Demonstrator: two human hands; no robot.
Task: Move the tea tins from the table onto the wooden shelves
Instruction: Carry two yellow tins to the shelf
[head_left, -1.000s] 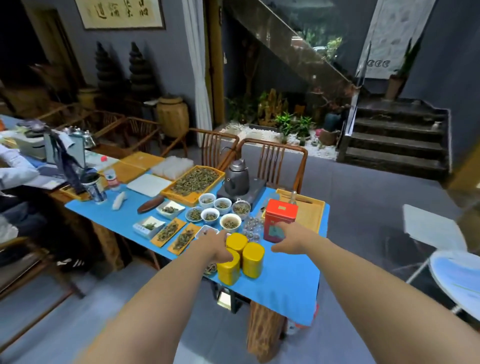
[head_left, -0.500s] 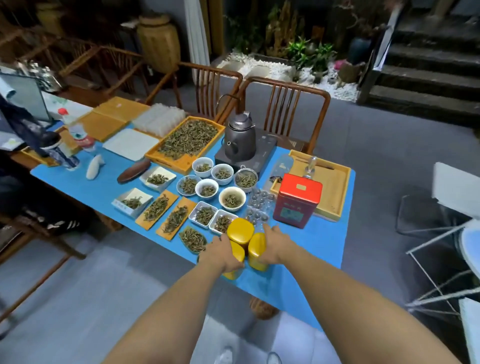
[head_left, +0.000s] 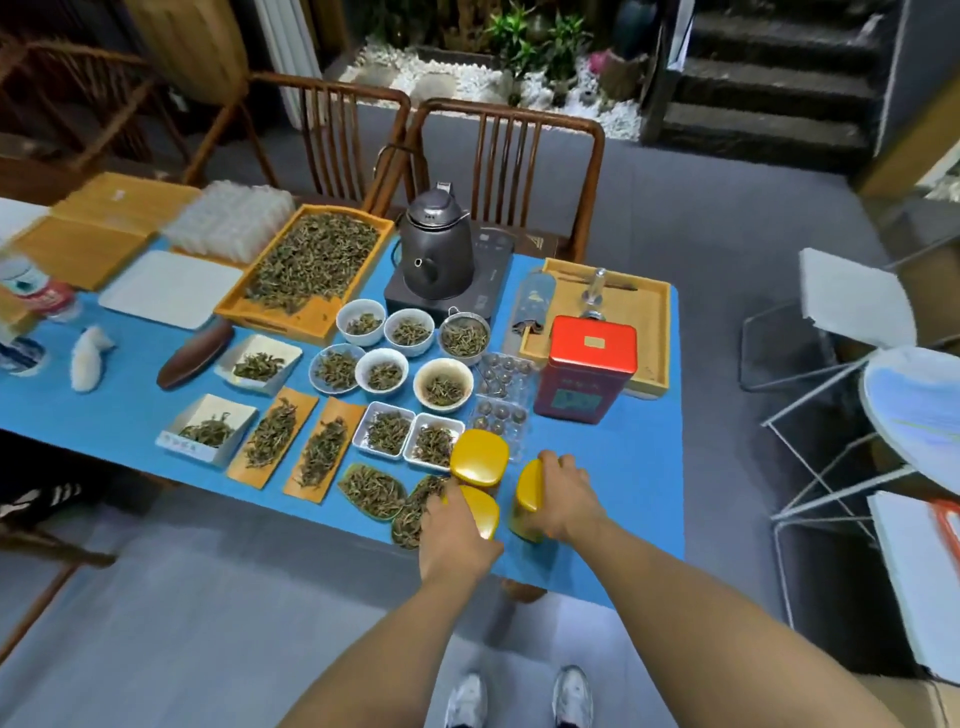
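Observation:
Three yellow tea tins stand near the front edge of the blue table. My left hand is wrapped around the nearest yellow tin. My right hand grips the yellow tin beside it on the right. The third yellow tin stands free just behind them. A taller red tea tin stands further back on the right, in front of a wooden tray. No wooden shelves are in view.
Bowls, dishes and boards of loose tea fill the table's middle, with a big tray of leaves and a dark kettle behind. Two wooden chairs stand beyond. White folding furniture stands on the right.
I have come closer to the table and the view has tilted down. Both hands went from reaching out to closing around two yellow tins, the right one having left the red tin's side.

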